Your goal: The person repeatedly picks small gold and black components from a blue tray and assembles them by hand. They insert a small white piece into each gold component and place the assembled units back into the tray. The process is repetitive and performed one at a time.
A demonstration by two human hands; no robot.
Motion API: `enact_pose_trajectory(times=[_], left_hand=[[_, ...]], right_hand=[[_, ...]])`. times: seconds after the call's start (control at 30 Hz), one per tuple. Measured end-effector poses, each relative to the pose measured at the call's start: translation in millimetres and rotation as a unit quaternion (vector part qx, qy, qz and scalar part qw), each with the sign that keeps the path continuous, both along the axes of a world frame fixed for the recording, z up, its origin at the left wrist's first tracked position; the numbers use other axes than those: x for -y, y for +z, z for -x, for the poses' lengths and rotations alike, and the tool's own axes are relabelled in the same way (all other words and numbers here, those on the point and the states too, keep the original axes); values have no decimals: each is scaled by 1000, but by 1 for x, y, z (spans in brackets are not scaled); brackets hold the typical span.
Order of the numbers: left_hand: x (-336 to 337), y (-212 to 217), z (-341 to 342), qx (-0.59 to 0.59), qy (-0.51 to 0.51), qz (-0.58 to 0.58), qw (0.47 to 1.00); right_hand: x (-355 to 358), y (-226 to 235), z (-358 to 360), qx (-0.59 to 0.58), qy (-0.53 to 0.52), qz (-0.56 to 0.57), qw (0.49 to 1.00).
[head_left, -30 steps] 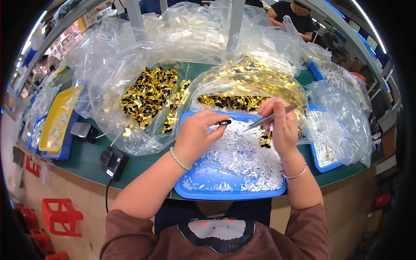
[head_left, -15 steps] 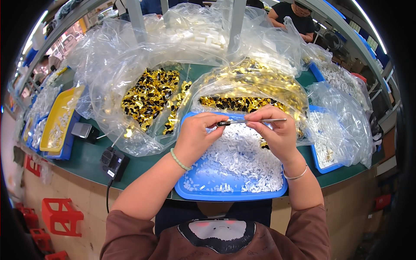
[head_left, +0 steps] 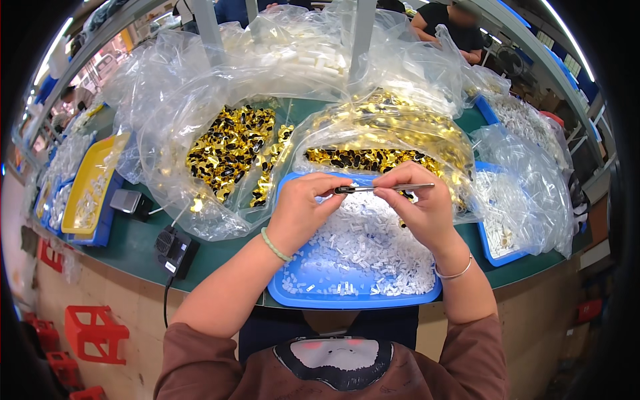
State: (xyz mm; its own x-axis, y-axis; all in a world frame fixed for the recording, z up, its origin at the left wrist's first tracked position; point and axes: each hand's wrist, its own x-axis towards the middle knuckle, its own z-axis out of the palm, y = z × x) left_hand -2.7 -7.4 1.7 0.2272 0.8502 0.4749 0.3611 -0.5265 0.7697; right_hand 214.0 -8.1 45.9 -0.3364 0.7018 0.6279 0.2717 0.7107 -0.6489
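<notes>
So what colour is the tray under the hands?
Blue. The tray holding the small white pieces shows best in the head view.

A factory assembly line: beyond the hands point(head_left: 373, 207), clear bags point(head_left: 227, 147) of gold parts crowd a green tabletop point(head_left: 133, 247), blue trays point(head_left: 300, 297) hold white pieces, and other workers point(head_left: 453, 20) sit opposite.

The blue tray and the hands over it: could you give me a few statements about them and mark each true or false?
1. Both hands hold a thin metal tool over the blue tray. True.
2. The tray holds gold pieces. False: it holds small white pieces; the gold ones lie in clear bags.
3. The left hand wears a green bracelet. True.
4. The right hand rests flat on the table. False: it is raised, pinching the tool.
</notes>
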Motion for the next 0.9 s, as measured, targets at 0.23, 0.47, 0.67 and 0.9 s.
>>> enact_pose_trajectory(times=[0.23, 0.47, 0.67, 0.9], left_hand=[[-7, 6, 9, 94, 67, 122, 986], [-43, 5, 52, 610, 76, 178, 768], [-19, 18, 18, 481, -17, 188, 856], [-7, 4, 9, -141, -122, -65, 980]], right_hand=[[-3, -2, -10, -159, 5, 43, 986], [-16, 3, -16, -2, -112, -69, 991], [-15, 3, -25, 230, -77, 9, 970], [-9, 5, -38, 340, -19, 72, 937]])
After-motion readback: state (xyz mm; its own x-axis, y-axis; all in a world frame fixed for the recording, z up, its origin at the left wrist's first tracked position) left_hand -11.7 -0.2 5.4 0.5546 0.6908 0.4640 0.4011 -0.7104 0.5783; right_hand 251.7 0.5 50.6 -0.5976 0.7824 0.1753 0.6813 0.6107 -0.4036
